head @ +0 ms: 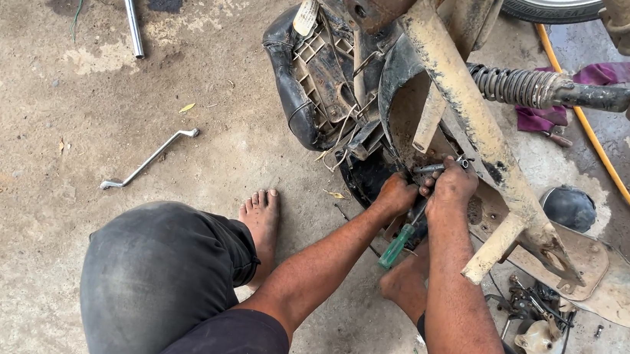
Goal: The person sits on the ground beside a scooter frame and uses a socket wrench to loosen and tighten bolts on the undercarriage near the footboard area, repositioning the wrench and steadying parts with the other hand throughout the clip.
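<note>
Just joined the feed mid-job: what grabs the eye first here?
Both hands, left hand and right hand, meet at the rusty, mud-caked scooter frame in the centre, with a green-handled screwdriver beneath them. A bent silver wrench lies on the concrete floor, left.

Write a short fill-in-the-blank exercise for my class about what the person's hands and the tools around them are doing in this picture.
1. The left hand holds a screwdriver whose handle is ____ in colour.
2. The right hand grips a small metal tool against the muddy ____ of the vehicle.
3. A bent metal wrench lies on the ground to the ____ of the bare foot.
4. A coiled ____ sits on the shock absorber.

Missing words: green; frame; left; spring
</note>
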Tool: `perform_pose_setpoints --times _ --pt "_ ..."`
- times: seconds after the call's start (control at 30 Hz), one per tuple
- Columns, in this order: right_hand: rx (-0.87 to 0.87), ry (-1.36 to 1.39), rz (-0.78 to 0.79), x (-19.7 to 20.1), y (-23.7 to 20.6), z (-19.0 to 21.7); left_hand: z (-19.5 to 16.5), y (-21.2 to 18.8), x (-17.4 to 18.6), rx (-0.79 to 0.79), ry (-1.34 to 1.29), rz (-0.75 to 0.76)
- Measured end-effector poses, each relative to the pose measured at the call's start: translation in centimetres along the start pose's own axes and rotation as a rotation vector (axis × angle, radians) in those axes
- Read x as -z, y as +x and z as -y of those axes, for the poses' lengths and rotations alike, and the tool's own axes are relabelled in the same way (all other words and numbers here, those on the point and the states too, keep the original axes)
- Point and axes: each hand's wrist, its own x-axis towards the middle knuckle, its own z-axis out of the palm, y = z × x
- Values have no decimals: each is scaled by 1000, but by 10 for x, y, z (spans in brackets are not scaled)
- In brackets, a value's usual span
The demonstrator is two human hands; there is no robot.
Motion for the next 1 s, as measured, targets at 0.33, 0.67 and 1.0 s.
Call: perform_pose_setpoints --times 0.33,0.67,1.0 --pt "15 -42 -10 2 0 -2 -1 9 5 99 -104 178" --pt "190 -227 -77 9 28 -20 8 22 5 124 -121 136" --pt "49 -7 -92 7 37 -32 7 19 9 118 -236 293"
